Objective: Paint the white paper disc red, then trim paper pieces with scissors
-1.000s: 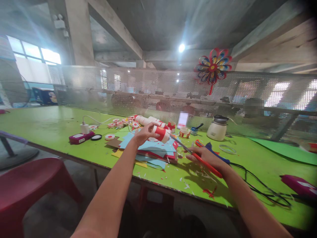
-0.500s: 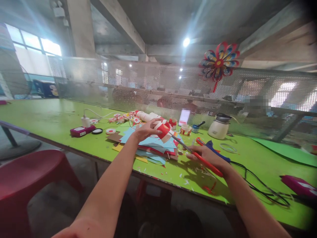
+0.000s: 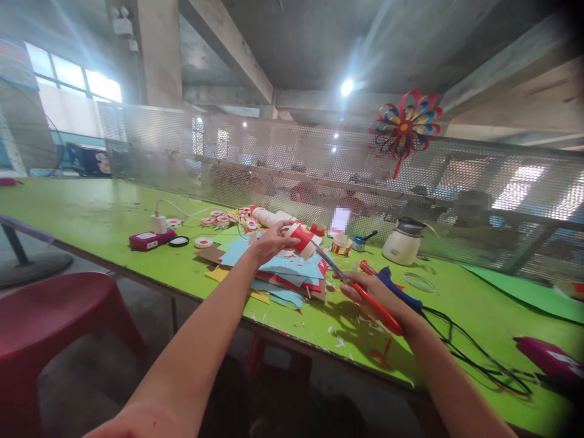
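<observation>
My left hand (image 3: 272, 241) grips a red and white paper cup (image 3: 302, 239), tilted with its open end toward the right. Red-handled scissors (image 3: 371, 306) are held in my right hand (image 3: 365, 291), their blades reaching up to the cup's edge. How far apart the blades are I cannot make out. Beneath the cup lies a stack of light blue paper sheets (image 3: 289, 269) over red and brown ones. White and red paper scraps (image 3: 338, 342) are scattered on the green table (image 3: 182, 267) below my right hand.
A blue glue gun (image 3: 396, 287) with a black cord lies beyond my right hand, near a cream kettle (image 3: 401, 244). Purple power strips (image 3: 148, 240) sit at left and right. Paper rounds (image 3: 219, 218) lie behind the stack. A paper pinwheel flower (image 3: 404, 126) hangs on the mesh screen.
The view has shifted slightly. Both hands stay at the cup, and the scissors have turned a little, their handles now lower and further left.
</observation>
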Tool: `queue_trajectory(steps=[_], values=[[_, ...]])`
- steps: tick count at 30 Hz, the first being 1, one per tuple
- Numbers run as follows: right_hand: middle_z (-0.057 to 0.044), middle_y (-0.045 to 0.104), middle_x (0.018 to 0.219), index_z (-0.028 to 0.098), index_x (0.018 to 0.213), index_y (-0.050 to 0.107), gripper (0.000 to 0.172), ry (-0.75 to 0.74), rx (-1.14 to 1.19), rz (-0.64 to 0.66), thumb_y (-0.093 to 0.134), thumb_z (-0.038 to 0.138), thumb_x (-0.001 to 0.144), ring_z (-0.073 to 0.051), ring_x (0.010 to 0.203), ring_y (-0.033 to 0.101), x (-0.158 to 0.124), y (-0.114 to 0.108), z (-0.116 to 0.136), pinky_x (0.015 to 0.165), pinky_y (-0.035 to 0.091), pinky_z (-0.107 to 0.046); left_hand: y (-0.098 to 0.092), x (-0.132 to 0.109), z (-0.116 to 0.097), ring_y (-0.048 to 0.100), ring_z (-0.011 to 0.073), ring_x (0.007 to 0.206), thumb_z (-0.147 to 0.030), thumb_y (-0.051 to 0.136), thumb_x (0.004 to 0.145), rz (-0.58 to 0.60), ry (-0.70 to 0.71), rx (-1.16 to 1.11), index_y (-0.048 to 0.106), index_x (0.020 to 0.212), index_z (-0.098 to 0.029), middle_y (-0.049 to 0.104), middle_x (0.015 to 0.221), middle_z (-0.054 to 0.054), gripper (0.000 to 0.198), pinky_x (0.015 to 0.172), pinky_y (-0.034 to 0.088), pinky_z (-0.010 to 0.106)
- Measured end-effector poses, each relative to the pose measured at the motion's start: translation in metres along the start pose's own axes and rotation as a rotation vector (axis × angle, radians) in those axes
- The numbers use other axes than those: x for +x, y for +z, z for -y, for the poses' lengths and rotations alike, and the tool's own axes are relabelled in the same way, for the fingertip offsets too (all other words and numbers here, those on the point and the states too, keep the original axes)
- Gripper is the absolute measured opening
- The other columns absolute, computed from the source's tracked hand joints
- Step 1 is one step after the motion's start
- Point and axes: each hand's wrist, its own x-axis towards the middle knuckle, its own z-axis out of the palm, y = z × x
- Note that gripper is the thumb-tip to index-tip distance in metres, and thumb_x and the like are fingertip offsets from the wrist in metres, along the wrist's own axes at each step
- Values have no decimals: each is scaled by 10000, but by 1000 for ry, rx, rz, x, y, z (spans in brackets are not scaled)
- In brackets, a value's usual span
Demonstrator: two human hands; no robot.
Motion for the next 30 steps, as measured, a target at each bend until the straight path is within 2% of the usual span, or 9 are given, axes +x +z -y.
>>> queue_trajectory(steps=[3, 8, 16, 23, 28, 30], values=[[-73, 716, 888, 173, 1152, 674, 522, 9, 17, 14, 500, 563, 851, -248, 828, 646, 1, 1, -1, 712, 514, -341, -1, 1, 1, 632, 141, 751, -123, 811, 557, 9, -9, 0, 518, 1092, -169, 651, 924, 53, 612, 682, 493, 267], [-69, 707, 870, 173, 1152, 675, 503, 4, 31, 30, 496, 542, 860, -264, 914, 633, 0, 1, -1, 760, 501, -342, -4, 1, 2, 643, 144, 772, -131, 812, 560, 28, -17, 9, 509, 1123, -168, 656, 933, 56, 641, 702, 487, 262], [-75, 699, 1019, 180, 1181, 658, 505, -10, 62, 35, 467, 542, 885, -249, 904, 635, -2, 3, 4, 777, 496, -350, -3, -1, 0, 648, 154, 795, -133, 807, 560, 61, -21, -1, 517, 1136, -179, 667, 994, 73, 646, 712, 478, 268], [-87, 709, 995, 181, 1136, 678, 490, -15, 30, -16, 477, 549, 882, -249, 907, 648, -3, 6, 5, 799, 504, -356, -3, -3, -2, 637, 158, 828, -125, 792, 592, 89, -24, -11, 525, 1190, -191, 668, 992, 74, 658, 740, 482, 276], [-75, 713, 919, 180, 1075, 695, 471, -40, 11, 7, 443, 537, 899, -240, 812, 651, -3, 7, 4, 727, 509, -343, -6, -3, 0, 638, 175, 862, -133, 790, 606, 111, -14, 3, 534, 1223, -184, 665, 1037, 95, 671, 742, 479, 278], [-76, 713, 948, 182, 1074, 692, 471, -43, 15, 8, 446, 542, 897, -253, 864, 654, -3, 7, 3, 770, 507, -353, -8, -2, 1, 640, 179, 859, -139, 792, 606, 120, -11, 13, 535, 1237, -178, 665, 1044, 105, 683, 727, 479, 276]])
